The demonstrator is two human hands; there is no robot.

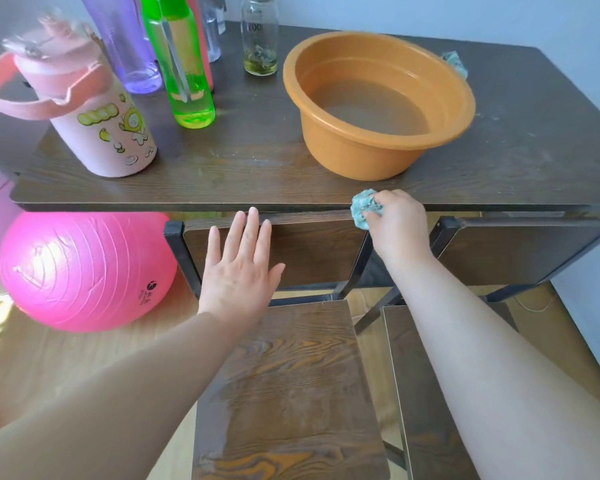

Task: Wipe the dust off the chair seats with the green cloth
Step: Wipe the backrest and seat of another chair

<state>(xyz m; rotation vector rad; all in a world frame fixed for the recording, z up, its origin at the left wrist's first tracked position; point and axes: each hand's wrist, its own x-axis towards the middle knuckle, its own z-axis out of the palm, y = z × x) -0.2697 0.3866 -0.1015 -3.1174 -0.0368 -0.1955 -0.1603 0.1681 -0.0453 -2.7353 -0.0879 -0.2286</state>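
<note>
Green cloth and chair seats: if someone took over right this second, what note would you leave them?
Left hand: open, fingers straight, holding nothing, just below the table edge.
Right hand: grips the bunched green cloth at the table's front edge.
Left seat and right seat sit side by side below; the cloth touches neither.
Done: unclear; the left seat shows a greyish film along its left side.
Left: wipe both seats, probably starting with that film.

The left grip (238, 271) and right grip (397, 221) are bare, as are both forearms (136, 375).
</note>
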